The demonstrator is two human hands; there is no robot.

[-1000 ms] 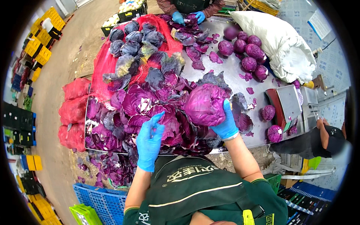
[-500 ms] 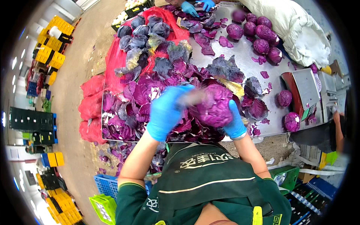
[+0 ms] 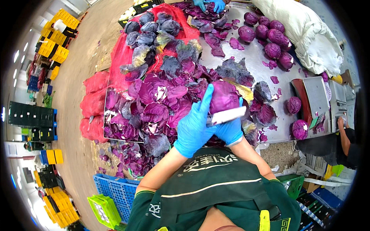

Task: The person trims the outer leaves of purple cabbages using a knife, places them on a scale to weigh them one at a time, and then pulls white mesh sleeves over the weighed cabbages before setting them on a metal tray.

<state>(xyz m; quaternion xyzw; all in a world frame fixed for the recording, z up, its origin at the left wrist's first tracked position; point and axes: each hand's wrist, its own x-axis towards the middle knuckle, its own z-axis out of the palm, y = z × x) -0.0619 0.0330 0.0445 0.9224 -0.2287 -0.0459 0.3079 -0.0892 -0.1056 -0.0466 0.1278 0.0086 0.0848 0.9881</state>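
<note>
Hands (image 3: 210,127) prob. trimming cabbage (image 3: 224,96).

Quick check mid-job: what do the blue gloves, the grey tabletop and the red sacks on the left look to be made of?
Blue gloves: left hand and right hand wear what looks like thin nitrile or latex, smooth, snug and faintly glossy. Grey tabletop: probably stainless steel, a dull sheen with soft reflections. Red sacks: apparently plastic mesh netting; the weave is too small to confirm.
</note>
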